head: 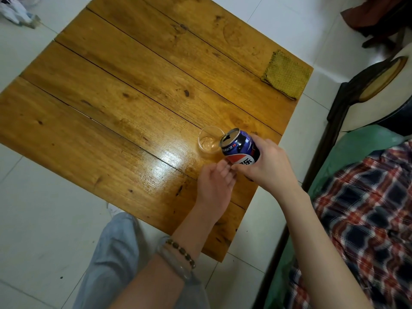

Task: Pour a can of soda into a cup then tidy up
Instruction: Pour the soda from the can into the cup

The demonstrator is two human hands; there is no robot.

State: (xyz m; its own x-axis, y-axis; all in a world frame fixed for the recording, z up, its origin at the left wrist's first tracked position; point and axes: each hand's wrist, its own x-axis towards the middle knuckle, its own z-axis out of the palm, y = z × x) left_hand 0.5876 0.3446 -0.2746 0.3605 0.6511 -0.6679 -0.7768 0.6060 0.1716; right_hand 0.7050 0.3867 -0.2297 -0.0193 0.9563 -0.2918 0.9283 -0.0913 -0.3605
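Note:
A blue soda can with a red and white logo is tilted toward a clear plastic cup, and its open top sits at the cup's right rim. My right hand grips the can around its lower body. The cup stands upright on the wooden table; I cannot tell how much liquid is in it. My left hand rests just below the can with relaxed fingers, fingertips touching the can's underside.
A folded yellow-green cloth lies at the table's far right corner. A dark wooden chair stands to the right, with green and plaid fabric beside it. White tiled floor surrounds the table. My knee is below the near edge.

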